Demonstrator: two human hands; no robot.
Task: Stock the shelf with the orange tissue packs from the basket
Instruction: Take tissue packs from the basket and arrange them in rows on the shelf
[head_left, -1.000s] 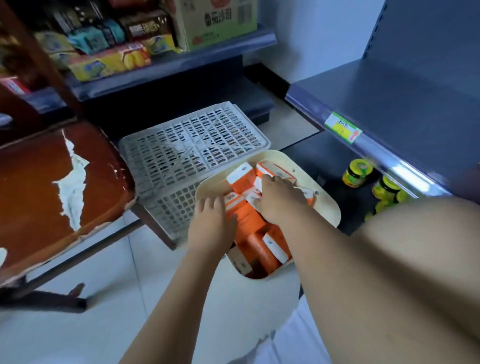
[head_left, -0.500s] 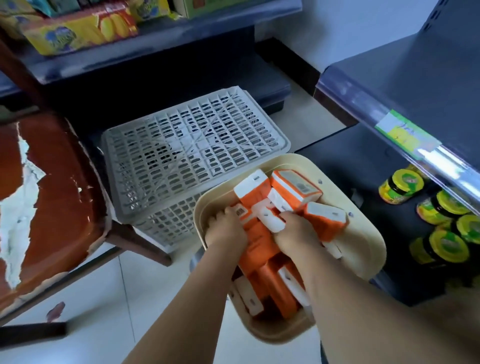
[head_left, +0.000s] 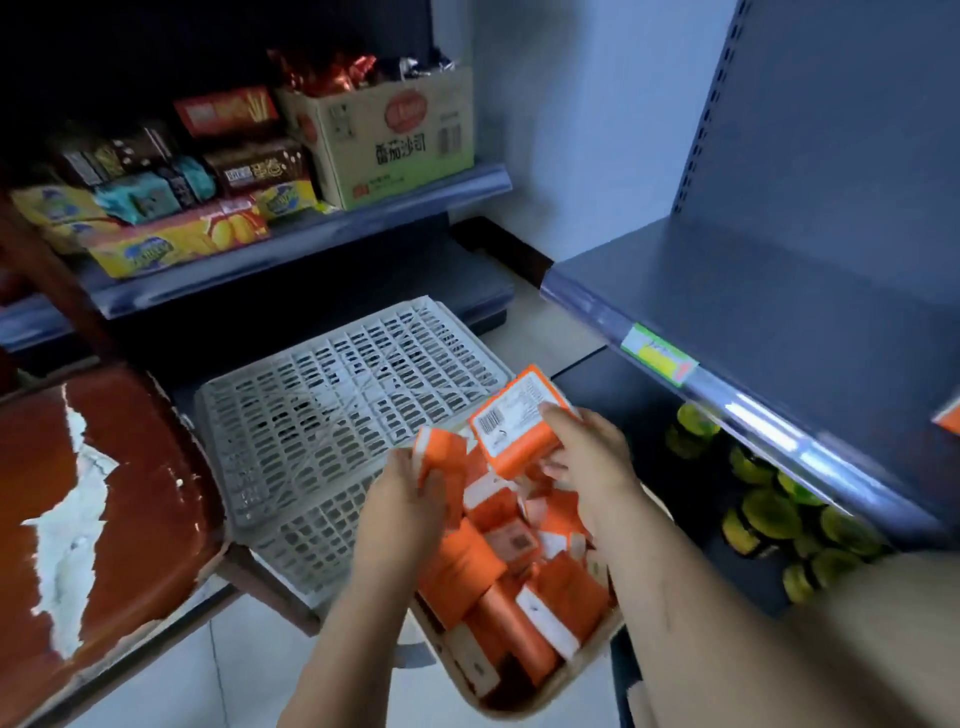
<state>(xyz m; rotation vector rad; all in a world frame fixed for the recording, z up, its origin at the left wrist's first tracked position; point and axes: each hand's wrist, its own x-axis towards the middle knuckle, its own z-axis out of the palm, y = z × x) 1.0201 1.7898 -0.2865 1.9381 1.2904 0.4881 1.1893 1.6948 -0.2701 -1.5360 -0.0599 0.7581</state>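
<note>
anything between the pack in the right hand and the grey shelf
Nothing visible. The right hand holds the orange tissue pack above the basket; the way to the grey shelf at right is open air.

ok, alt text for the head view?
A person's right hand holds a barcoded orange tissue pack above a cream plastic basket full of similar packs, while the left hand grips a second pack. A dark grey metal shelf stands to the right, yellow-lidded jars beneath it; a pale slatted plastic crate lies behind the basket.
</note>
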